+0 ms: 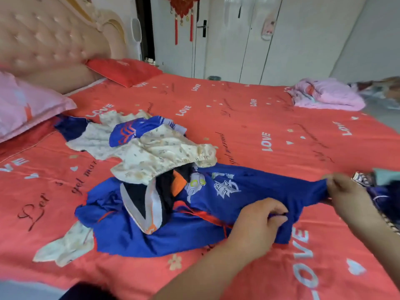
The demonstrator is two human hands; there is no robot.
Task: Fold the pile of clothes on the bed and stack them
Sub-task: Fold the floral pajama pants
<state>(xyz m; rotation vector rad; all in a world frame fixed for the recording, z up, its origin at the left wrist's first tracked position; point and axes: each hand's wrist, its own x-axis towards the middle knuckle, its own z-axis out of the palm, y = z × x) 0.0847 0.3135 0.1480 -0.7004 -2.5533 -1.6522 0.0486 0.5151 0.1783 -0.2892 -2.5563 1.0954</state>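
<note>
A pile of clothes lies on the red bed [238, 118]. A large blue shirt [255, 185] with a white cartoon print spreads across the middle. My left hand [259, 219] pinches its near edge, and my right hand [344, 189] pinches its far right edge, so the cloth is stretched between them. On the shirt's left part lie a black, grey and orange garment [142, 204] and cream floral clothes [160, 156]. Further back sits another blue garment [134, 131]. A cream piece [65, 245] lies at the front left.
A pink pillow [23, 105] and a red pillow [123, 70] lie by the padded headboard [47, 42]. A pink folded bundle [326, 94] sits at the far right corner. Dark patterned cloth [381, 191] lies at the right edge. White wardrobe doors [270, 40] stand behind.
</note>
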